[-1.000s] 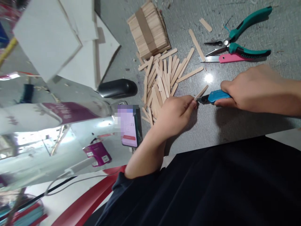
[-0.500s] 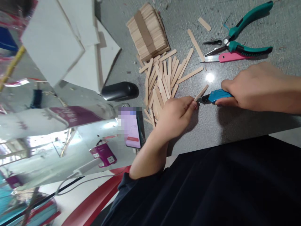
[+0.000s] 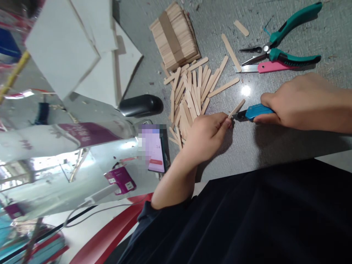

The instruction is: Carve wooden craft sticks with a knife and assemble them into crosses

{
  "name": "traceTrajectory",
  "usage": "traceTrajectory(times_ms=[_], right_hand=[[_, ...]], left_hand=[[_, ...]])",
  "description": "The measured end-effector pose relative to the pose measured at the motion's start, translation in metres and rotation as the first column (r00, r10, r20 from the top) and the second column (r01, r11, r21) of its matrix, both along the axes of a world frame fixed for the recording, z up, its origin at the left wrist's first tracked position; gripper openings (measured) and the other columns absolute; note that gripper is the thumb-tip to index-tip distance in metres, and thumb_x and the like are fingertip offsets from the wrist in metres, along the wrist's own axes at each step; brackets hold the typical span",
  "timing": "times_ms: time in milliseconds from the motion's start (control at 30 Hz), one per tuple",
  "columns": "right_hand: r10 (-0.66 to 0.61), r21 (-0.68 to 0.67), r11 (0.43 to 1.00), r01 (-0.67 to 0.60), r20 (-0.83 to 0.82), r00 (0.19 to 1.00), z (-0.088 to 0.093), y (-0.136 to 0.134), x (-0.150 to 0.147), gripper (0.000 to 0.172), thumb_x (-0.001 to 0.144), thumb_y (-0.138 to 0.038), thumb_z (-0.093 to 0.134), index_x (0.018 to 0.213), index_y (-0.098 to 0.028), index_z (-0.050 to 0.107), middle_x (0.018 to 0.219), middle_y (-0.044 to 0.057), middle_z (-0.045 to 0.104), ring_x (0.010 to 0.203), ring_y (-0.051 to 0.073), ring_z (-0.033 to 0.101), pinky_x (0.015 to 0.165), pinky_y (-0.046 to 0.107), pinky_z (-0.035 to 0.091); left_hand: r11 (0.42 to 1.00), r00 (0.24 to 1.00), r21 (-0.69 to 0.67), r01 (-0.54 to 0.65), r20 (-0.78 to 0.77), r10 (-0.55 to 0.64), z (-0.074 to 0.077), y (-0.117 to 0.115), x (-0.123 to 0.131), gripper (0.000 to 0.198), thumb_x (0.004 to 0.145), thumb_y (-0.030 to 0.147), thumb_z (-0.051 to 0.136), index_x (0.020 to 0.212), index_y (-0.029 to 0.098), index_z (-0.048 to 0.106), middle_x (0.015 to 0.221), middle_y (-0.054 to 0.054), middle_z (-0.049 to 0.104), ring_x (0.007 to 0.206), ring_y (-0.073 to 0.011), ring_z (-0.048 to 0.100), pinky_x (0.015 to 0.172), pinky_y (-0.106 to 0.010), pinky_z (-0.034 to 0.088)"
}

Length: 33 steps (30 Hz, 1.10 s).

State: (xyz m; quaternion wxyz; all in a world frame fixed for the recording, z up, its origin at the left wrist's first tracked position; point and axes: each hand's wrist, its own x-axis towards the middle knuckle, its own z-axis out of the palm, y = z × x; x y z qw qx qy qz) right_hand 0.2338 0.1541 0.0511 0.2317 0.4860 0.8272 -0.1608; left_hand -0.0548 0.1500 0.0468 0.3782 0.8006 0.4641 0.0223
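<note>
I see one wooden craft stick (image 3: 237,107) in the fingertips of the left hand (image 3: 209,134), which pinches it at its lower end, so the stick slants up and away toward the right. The right hand (image 3: 301,104) is closed around a blue utility knife (image 3: 260,111); its blade end points at the left fingertips and is at the stick, but I cannot tell if it cuts into the wood. Just beyond the left hand I have a loose heap of craft sticks (image 3: 189,99), and behind this heap a banded bundle of sticks (image 3: 176,36).

Beyond the right hand lie needle-nose pliers (image 3: 266,48) with green handles, opened, next to a pink-handled knife (image 3: 275,67). A separate stick (image 3: 231,52) has its near end over that knife's blade, and a short piece (image 3: 241,28) is farther out. To the left of the left hand, near the forearm, is a lit phone (image 3: 156,150), and beyond it are white boards (image 3: 63,44).
</note>
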Motion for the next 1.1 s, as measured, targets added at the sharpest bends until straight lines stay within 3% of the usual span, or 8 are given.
traceTrajectory(times_ms=[300,533,733,967,1100], right_hand=[[0.042,0.002,0.999,-0.042,0.076,0.996,0.008,0.001,-0.001,0.089,0.115,-0.1,0.027,0.108,-0.027,0.077,0.061,0.001,0.053,0.058,0.027,0.061,0.058,0.039,0.031],[0.004,-0.017,1.0,-0.003,0.053,0.999,0.007,0.0,-0.001,0.092,0.115,-0.099,0.033,0.109,-0.021,0.08,0.07,0.006,0.067,0.071,0.028,0.071,0.069,0.037,0.036],[0.013,0.011,1.0,-0.012,-0.011,1.0,0.004,-0.002,0.002,0.088,0.116,-0.097,0.038,0.113,-0.021,0.083,0.074,0.006,0.071,0.078,0.031,0.074,0.073,0.038,0.037],[-0.045,0.042,0.998,0.047,-0.061,0.997,-0.005,-0.005,0.007,0.094,0.114,-0.102,0.037,0.111,-0.02,0.084,0.072,0.006,0.07,0.076,0.029,0.073,0.075,0.037,0.036],[-0.056,0.082,0.995,0.063,-0.079,0.995,-0.007,-0.009,0.007,0.084,0.113,-0.097,0.049,0.109,-0.022,0.085,0.073,0.01,0.076,0.073,0.032,0.073,0.072,0.038,0.032]], left_hand=[[0.999,0.999,-0.007,-0.032,0.004,0.032,0.0,-0.001,-0.001,0.039,0.116,0.038,0.051,0.09,0.022,0.075,0.083,-0.006,0.082,0.079,-0.0225,0.076,0.077,-0.037,0.051],[1.0,1.0,-0.001,-0.014,0.005,0.014,0.001,0.0,0.001,0.039,0.116,0.038,0.051,0.091,0.022,0.076,0.082,-0.005,0.081,0.078,-0.0217,0.074,0.078,-0.037,0.053],[1.0,1.0,0.003,-0.003,-0.009,0.003,0.0,0.0,0.0,0.039,0.115,0.039,0.049,0.089,0.023,0.073,0.081,-0.005,0.08,0.078,-0.0222,0.075,0.076,-0.038,0.051],[1.0,1.0,-0.004,-0.013,-0.01,0.013,0.0,0.0,0.001,0.039,0.114,0.04,0.048,0.089,0.023,0.072,0.08,-0.006,0.08,0.077,-0.0221,0.073,0.077,-0.038,0.05],[1.0,0.999,0.021,-0.014,-0.046,0.015,-0.005,-0.001,0.0,0.042,0.116,0.042,0.047,0.089,0.022,0.073,0.081,-0.007,0.08,0.078,-0.0236,0.074,0.076,-0.037,0.049]])
